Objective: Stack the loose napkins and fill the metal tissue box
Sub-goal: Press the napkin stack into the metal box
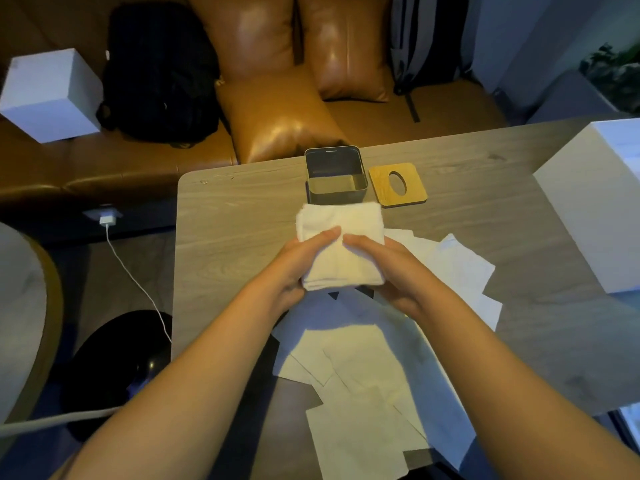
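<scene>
A stack of white napkins (341, 221) is held above the table between both hands. My left hand (298, 265) grips its left side with the thumb on top. My right hand (391, 268) grips its right side the same way. Just beyond the stack stands the square metal tissue box (360, 194), open on top and empty inside. Its wooden lid (412, 188) with an oval slot lies flat to the right of the box. Several loose white napkins (363, 368) lie scattered on the table under and behind my hands.
The wooden table (235, 216) has a tall white box (595, 209) at its right edge. Beyond it is a brown leather sofa (284, 109) with a black backpack (159, 74) and a white cube (52, 95). A charger cable (138, 285) runs along the floor at left.
</scene>
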